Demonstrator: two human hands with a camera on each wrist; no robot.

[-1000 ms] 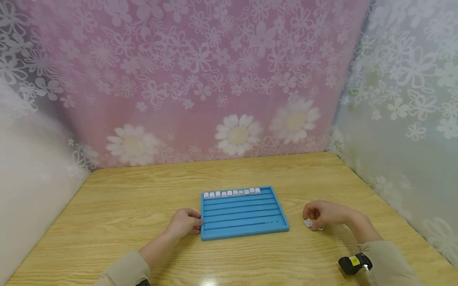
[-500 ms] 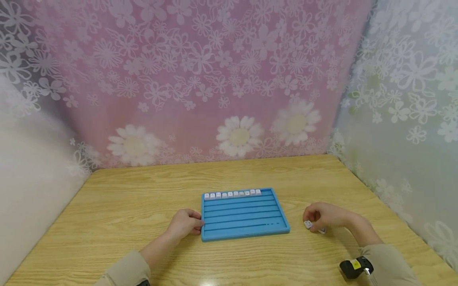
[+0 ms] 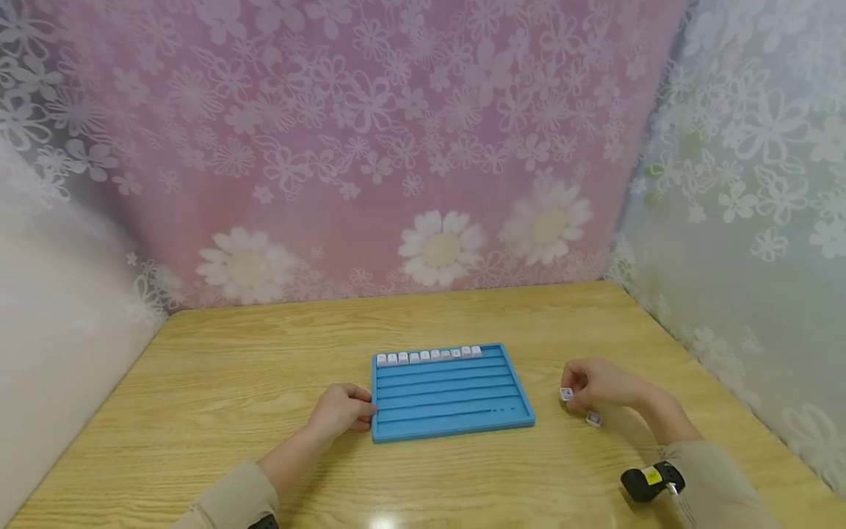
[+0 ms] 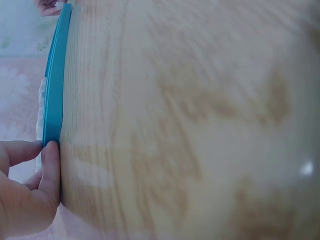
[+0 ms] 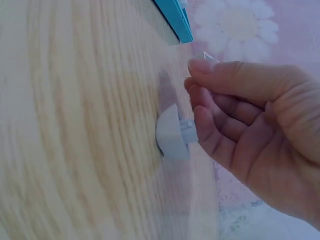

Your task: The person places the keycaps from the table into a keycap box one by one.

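Observation:
The blue tray lies on the table with a row of white keycaps along its far slot. At its left edge my left hand grips the rim between thumb and fingers; the left wrist view shows the fingertips at the tray's corner. To the right of the tray, my right hand pinches a white keycap, underside up, just off the table. A second keycap lies upside down below that hand, its stem pointing up in the right wrist view.
The wood-grain table is backed by a pink flowered curtain, with a pale flowered curtain on the right. A black wrist camera sits on the right sleeve.
My right hand has lifted slightly with the keycap between its fingers, and the second keycap now shows fully on the table. The left hand stays at the tray's edge.

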